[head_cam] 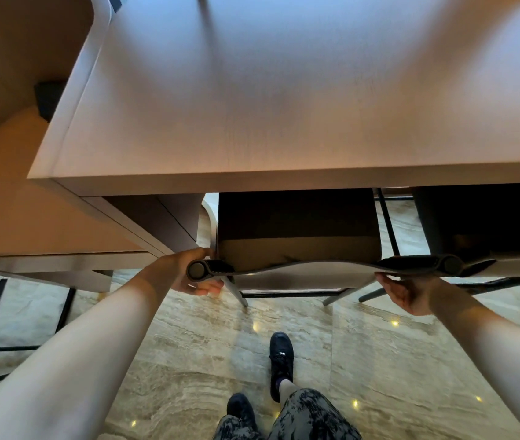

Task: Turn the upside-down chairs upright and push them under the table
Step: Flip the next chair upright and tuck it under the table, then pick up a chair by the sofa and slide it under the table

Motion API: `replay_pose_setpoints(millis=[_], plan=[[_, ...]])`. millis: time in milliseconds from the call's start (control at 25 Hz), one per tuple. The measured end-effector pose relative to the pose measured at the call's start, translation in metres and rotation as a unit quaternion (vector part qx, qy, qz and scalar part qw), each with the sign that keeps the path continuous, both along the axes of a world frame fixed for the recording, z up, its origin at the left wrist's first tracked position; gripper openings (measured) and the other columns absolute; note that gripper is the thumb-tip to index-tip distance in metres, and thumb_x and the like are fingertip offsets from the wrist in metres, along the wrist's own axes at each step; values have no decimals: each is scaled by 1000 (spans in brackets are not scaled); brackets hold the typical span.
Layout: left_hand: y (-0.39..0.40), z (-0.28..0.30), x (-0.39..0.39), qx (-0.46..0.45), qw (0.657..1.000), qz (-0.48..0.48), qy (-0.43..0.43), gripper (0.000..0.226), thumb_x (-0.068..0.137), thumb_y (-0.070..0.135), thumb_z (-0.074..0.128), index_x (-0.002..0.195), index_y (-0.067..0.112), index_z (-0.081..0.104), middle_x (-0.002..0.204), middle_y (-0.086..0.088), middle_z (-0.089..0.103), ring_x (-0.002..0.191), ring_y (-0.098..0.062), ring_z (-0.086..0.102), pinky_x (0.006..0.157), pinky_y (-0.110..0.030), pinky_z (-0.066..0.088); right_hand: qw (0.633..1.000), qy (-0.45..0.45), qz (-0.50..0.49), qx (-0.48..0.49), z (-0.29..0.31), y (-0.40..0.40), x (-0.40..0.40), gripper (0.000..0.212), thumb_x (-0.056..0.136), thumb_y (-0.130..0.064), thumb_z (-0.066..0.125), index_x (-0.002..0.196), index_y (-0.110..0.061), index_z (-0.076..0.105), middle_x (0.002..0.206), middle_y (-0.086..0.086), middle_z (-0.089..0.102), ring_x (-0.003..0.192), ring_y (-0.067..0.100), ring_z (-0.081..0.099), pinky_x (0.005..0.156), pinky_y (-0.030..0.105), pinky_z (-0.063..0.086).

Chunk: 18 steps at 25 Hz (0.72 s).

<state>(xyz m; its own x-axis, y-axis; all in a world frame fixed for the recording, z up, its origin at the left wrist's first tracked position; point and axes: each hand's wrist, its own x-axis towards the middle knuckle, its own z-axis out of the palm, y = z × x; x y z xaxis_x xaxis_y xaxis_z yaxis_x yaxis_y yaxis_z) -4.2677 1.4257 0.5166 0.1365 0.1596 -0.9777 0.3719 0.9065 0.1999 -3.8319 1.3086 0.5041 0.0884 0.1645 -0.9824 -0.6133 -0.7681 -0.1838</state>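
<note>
Push-in step: chair (300, 249) upright, seat already under table (252, 106) near edge, left hand (193, 276) wrapped on backrest's left end, right hand (411, 293) gripping its right end from below; next needs a straight even shove, clearing second chair (487, 223) at right.

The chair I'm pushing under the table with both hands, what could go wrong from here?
1. The left hand grips the chair backrest corner right beside the table support panel; its fingers could get pinched there.
2. The neighbouring chair sits close on the right, so the backrests may knock by the right hand.
3. The chair legs might scrape the polished floor.
</note>
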Motion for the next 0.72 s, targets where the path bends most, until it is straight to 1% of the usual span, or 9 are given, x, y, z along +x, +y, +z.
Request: replay_pose_setpoints(millis=[40, 120, 160, 200, 280, 360, 480, 600, 720], plan=[[-6, 4, -3, 31, 999, 15, 3, 51, 101, 44, 45, 124, 3, 63, 121, -22, 69, 113, -36, 65, 82, -35, 51, 999, -13, -32, 23, 0, -9, -12, 31, 104, -22, 45, 104, 5, 61, 66, 15, 74, 47, 20, 70, 36, 28, 54], [-22, 11, -5, 103, 993, 52, 16, 46, 102, 46, 43, 117, 8, 64, 108, -21, 72, 101, -36, 69, 85, -37, 51, 996, -46, -53, 61, 5, -19, -42, 30, 107, -15, 37, 102, 5, 59, 57, 11, 71, 44, 15, 69, 43, 27, 57], [-32, 14, -5, 128, 988, 84, 7, 48, 102, 51, 39, 114, 10, 63, 105, -21, 72, 96, -35, 69, 86, -37, 50, 994, -61, -50, 77, 9, -21, -58, 29, 106, -12, 36, 102, 4, 61, 58, 9, 72, 46, 13, 69, 48, 26, 57], [-44, 15, -6, 142, 981, 128, -15, 53, 101, 55, 35, 114, 12, 61, 107, -21, 71, 96, -34, 68, 86, -38, 48, 992, -67, -41, 97, 16, -23, -78, 29, 106, -10, 36, 103, 2, 62, 62, 7, 73, 49, 11, 71, 52, 25, 58], [-70, 14, -16, 151, 961, 218, -75, 59, 101, 59, 30, 124, 12, 56, 117, -19, 68, 101, -33, 67, 83, -38, 49, 989, -55, -20, 135, 31, -30, -122, 29, 106, -10, 34, 106, -2, 62, 73, 4, 76, 56, 9, 73, 56, 21, 58], [-92, 13, -28, 167, 943, 263, -114, 56, 103, 56, 30, 132, 13, 51, 122, -12, 67, 100, -27, 68, 80, -38, 51, 986, -35, -1, 163, 40, -39, -165, 28, 106, -9, 33, 110, -5, 60, 82, 4, 76, 68, 13, 74, 61, 24, 60], [-117, 23, -49, 228, 924, 273, -137, 50, 105, 46, 32, 134, 12, 54, 127, -8, 66, 98, -20, 69, 78, -35, 52, 976, -35, 36, 213, 61, -60, -225, 27, 105, -10, 35, 118, -5, 59, 101, 6, 73, 87, 18, 72, 67, 27, 61], [-135, 53, -60, 302, 895, 289, -157, 37, 104, 38, 40, 121, 15, 64, 132, -4, 66, 97, -14, 72, 77, -31, 54, 957, -81, 91, 265, 96, -80, -270, 25, 103, -9, 40, 114, -7, 63, 103, 6, 75, 88, 18, 75, 66, 26, 61], [-159, 85, -68, 374, 869, 280, -162, 29, 102, 32, 44, 116, 21, 67, 129, -1, 68, 106, -13, 70, 89, -33, 54, 925, -143, 157, 315, 133, -95, -302, 26, 102, -7, 42, 113, -8, 65, 105, 7, 75, 91, 19, 74, 77, 29, 61]])
